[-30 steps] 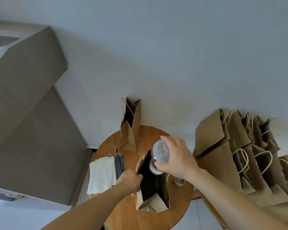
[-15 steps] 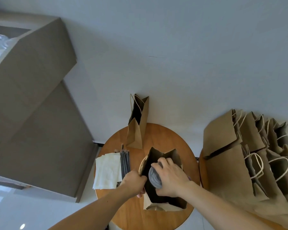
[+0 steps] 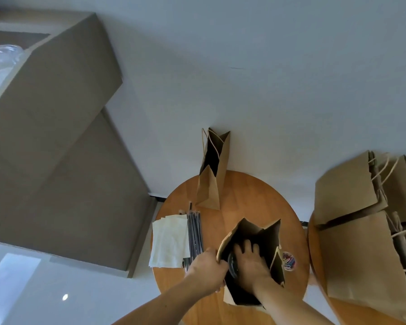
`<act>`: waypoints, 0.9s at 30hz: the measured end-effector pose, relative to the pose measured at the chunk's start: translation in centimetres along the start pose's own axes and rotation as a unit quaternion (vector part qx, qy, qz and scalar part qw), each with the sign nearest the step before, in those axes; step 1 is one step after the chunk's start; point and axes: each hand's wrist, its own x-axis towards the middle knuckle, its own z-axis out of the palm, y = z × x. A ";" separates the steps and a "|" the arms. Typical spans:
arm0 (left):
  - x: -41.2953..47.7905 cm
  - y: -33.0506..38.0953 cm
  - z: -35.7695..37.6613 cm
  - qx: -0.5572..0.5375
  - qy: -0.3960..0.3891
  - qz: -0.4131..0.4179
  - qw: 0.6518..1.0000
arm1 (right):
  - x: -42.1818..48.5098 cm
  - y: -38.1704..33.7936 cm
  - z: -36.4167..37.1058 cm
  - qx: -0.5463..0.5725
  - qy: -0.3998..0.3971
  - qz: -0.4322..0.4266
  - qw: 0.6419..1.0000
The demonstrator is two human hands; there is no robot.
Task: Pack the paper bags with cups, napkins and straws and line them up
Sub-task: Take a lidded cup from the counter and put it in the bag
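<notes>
2 hands at open bag (image 3: 276, 263): left hand (image 3: 206, 271) pinches its rim; right hand (image 3: 252, 263) inside covers cup (image 3: 232, 266), grip unclear.

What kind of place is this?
Probably a makeshift takeaway packing spot in a plain room: small round wooden table against a bare wall, napkins and straws laid out on it, a stack of flat paper bags beside it.

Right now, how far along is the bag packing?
Done: one upright bag far back on the table, contents unseen. In hand: left hand grips the open bag by its rim, right hand holds the cup inside. Left: napkins, straws, and the flat bags stacked right.
</notes>
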 end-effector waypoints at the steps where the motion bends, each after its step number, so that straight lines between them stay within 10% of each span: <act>1: 0.0 0.1 0.1 0.010 0.003 0.003 1.000 | 0.0 0.1 0.4 -0.007 -0.004 0.000 1.000; 19: 0.4 1.7 0.7 0.058 -0.036 0.053 0.996 | -5.3 1.0 -6.0 -0.009 0.002 -0.021 1.000; 27: -0.6 2.7 -2.9 0.118 -0.133 0.097 0.979 | -10.8 1.6 -15.9 0.130 0.252 -0.056 0.957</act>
